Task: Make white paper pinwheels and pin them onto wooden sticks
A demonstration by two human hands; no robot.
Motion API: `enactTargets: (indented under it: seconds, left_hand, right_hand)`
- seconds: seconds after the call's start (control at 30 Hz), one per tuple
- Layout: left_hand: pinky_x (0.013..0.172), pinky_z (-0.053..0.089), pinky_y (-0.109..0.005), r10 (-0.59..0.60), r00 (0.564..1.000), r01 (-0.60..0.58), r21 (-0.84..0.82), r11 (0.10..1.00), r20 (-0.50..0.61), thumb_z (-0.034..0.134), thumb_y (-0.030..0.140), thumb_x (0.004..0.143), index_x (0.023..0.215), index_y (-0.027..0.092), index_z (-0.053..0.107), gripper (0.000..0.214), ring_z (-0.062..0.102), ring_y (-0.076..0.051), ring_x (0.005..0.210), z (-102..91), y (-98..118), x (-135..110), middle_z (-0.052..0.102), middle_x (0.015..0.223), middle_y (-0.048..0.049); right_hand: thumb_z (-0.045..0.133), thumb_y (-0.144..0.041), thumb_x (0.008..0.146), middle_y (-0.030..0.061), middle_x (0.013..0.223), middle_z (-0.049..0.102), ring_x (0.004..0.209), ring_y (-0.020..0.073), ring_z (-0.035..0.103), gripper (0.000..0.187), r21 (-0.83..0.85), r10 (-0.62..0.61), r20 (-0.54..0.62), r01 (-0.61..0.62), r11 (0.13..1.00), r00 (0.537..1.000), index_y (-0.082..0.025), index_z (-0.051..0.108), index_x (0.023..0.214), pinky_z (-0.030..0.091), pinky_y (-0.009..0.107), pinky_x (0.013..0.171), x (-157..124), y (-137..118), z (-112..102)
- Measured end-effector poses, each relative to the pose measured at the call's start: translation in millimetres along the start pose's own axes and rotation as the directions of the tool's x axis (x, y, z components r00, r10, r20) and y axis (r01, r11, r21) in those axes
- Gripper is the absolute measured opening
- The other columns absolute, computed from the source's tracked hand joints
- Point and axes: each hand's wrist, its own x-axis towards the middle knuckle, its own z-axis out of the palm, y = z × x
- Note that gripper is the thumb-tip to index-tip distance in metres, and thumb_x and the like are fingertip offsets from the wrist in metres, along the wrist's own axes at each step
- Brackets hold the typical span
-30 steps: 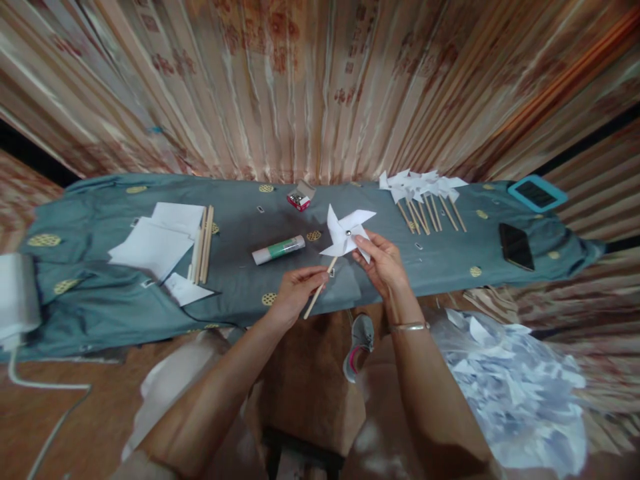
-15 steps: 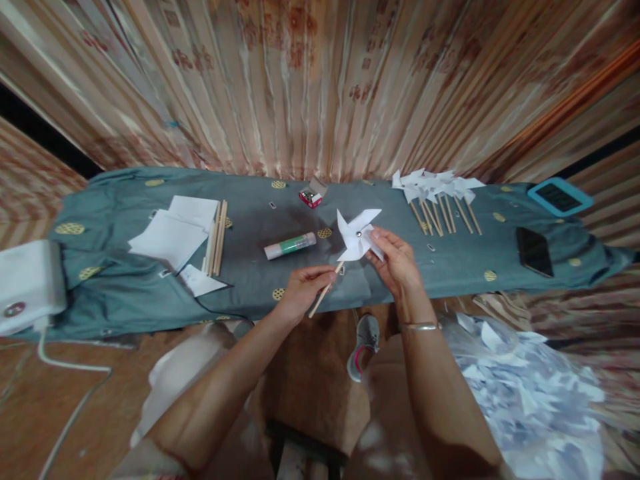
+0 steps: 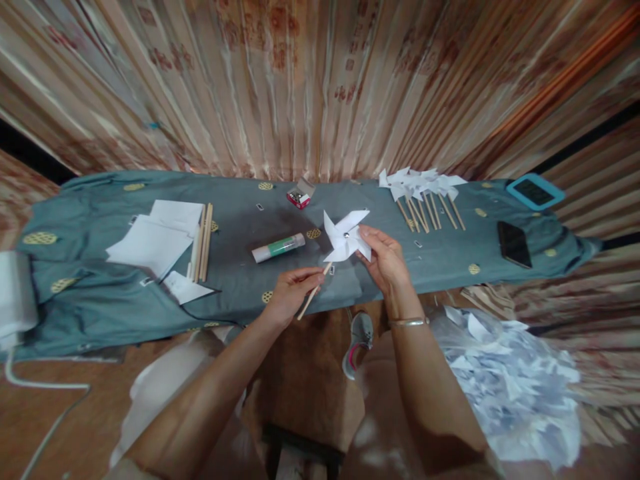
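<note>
Your left hand [image 3: 291, 294] pinches a stick [image 3: 308, 303], your right hand [image 3: 388, 264] its pinwheel [image 3: 342, 236]. Assembled pinwheels [image 3: 421, 183] lie far right; loose sticks [image 3: 206, 245] remain left.

1. Nothing readable anywhere here!
2. Here's the glue stick [image 3: 261, 255], its green label [image 3: 281, 247] too blurred to read.
3. Up on the curtain [image 3: 310, 127], red marks [image 3: 285, 57], possibly characters, undecipherable.

One held pinwheel [image 3: 345, 239], one glue stick [image 3: 279, 247], one red box [image 3: 299, 199], one phone [image 3: 515, 245], one blue-framed device [image 3: 536, 192]
</note>
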Motion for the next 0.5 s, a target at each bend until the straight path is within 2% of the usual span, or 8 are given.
enactTargets:
  seconds: [0.27, 0.5]
  left_hand:
    - [0.056, 0.043, -0.019, -0.026, 0.999, 0.025, -0.023, 0.999, -0.019, 0.089, 0.032, 0.044, 0.072, 0.018, 0.079, 0.032, 0.054, -0.007, 0.055, 0.1, -1.2, 1.3, 0.070, 0.062, 0.0002]
    - [0.057, 0.045, -0.021, -0.031, 0.999, 0.030, -0.021, 0.999, -0.031, 0.088, 0.032, 0.046, 0.074, 0.016, 0.079, 0.033, 0.054, -0.008, 0.055, -0.1, -0.5, -0.1, 0.070, 0.062, -0.0012]
  right_hand:
    - [0.091, -0.032, 0.043, -0.0009, 0.065, 0.073, 0.058, 0.0106, 0.062, 0.034, 0.053, -0.035, 0.009, 0.034, 0.998, 0.999, -0.019, 0.074, 0.069, 0.052, 0.021, 0.058, 1.4, 4.1, 0.6]
    - [0.088, -0.033, 0.048, -0.0003, 0.069, 0.074, 0.063, 0.0135, 0.066, 0.030, 0.010, -0.018, 0.049, 0.017, 1.000, 0.999, -0.020, 0.071, 0.069, 0.055, 0.026, 0.063, 0.5, 7.2, 1.1]
